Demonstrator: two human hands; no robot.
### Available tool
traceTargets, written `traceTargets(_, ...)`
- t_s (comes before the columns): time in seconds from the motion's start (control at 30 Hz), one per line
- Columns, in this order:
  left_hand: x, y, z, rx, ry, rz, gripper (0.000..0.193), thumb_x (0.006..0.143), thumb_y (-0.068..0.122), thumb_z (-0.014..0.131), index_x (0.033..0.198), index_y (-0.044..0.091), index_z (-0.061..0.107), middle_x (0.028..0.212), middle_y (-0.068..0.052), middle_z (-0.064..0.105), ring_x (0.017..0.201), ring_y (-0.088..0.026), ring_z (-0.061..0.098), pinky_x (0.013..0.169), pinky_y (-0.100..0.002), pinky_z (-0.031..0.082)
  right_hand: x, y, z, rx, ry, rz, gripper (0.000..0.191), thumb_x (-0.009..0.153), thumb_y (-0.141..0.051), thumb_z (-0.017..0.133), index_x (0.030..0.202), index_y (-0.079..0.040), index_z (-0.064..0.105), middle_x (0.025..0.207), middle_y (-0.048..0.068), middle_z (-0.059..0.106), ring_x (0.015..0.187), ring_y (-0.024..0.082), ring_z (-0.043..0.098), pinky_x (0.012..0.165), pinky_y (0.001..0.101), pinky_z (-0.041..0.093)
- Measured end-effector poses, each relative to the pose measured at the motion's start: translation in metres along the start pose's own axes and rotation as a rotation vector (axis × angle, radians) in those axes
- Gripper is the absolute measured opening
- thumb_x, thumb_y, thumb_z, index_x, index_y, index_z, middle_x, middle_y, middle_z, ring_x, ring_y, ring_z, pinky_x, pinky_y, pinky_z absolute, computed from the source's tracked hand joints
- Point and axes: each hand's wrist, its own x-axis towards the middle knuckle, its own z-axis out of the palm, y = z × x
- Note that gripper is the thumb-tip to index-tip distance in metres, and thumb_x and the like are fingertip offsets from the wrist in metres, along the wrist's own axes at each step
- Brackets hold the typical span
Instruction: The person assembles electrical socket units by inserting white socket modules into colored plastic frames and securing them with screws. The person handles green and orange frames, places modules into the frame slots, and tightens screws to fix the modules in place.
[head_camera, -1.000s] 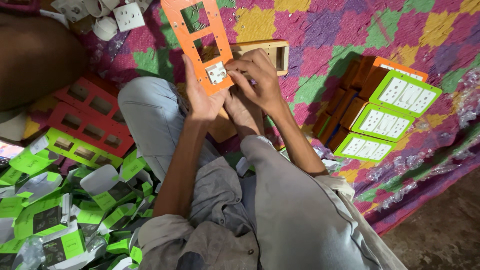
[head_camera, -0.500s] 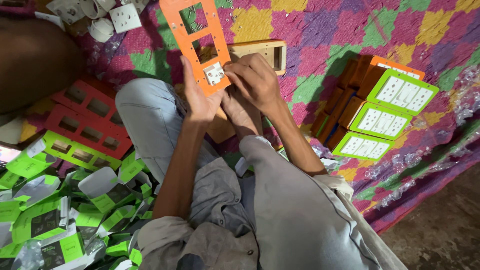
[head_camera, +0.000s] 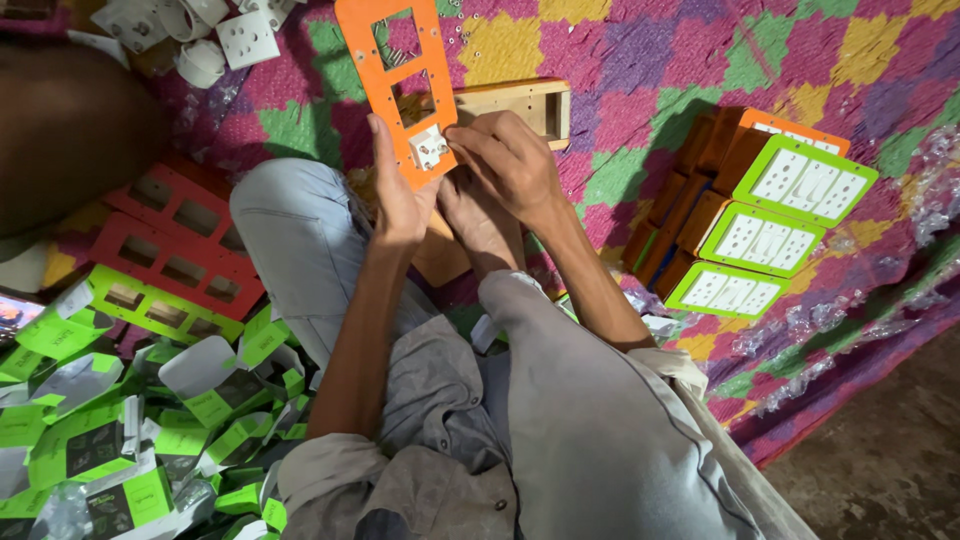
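Note:
My left hand (head_camera: 398, 196) grips the lower end of a long orange plastic plate (head_camera: 388, 70) with several rectangular cut-outs, held upright over my crossed legs. A small white switch module (head_camera: 428, 147) sits in its lowest cut-out. My right hand (head_camera: 505, 160) has its fingers pinched on that module and on the plate's right edge. Behind the plate an open wooden box (head_camera: 520, 103) lies on the patchwork mat.
Stacked wooden boards with green-framed white switch plates (head_camera: 775, 215) stand at the right. Red and green empty frames (head_camera: 170, 255) lie at the left, above a heap of green-and-white packets (head_camera: 120, 440). White sockets (head_camera: 246, 37) lie at the top left. Bare floor (head_camera: 890, 440) shows at the bottom right.
The orange plate and both hands have stayed almost still. My right fingers have shifted slightly on the white module.

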Motion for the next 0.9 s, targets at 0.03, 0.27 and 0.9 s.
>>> traceTargets(0.03, -0.001, 0.000, 0.000, -0.001, 0.005, -0.003, 0.064, 0.109, 0.058, 0.041, 0.150, 0.010, 0.045, 0.137, -0.009, 0.061, 0.126, -0.023, 0.061, 0.111, -0.043, 0.050, 0.000, 0.000, 0.000, 0.003, -0.003, 0.002, 0.028, 0.088, -0.002, 0.086, 0.114, -0.003, 0.073, 0.096, 0.010, 0.065, 0.086, 0.026, 0.067, 0.072, 0.0371, 0.056)
traceTargets(0.27, -0.002, 0.002, 0.001, 0.004, -0.021, 0.002, 0.065, 0.110, 0.059, 0.040, 0.150, 0.007, 0.047, 0.138, -0.010, 0.061, 0.126, -0.024, 0.061, 0.111, -0.043, 0.050, 0.000, 0.002, 0.003, 0.045, 0.022, 0.010, 0.025, 0.089, -0.001, 0.085, 0.111, -0.002, 0.072, 0.097, 0.010, 0.067, 0.088, 0.026, 0.068, 0.074, 0.0378, 0.056)
traceTargets(0.9, -0.004, 0.005, 0.008, -0.045, -0.015, -0.017, 0.067, 0.109, 0.060, 0.038, 0.150, 0.008, 0.045, 0.139, -0.010, 0.060, 0.130, -0.024, 0.059, 0.115, -0.043, 0.047, -0.006, 0.002, 0.013, 0.139, 0.067, 0.107, 0.022, 0.090, -0.001, 0.084, 0.108, -0.002, 0.071, 0.100, 0.011, 0.067, 0.090, 0.027, 0.067, 0.075, 0.0368, 0.055)
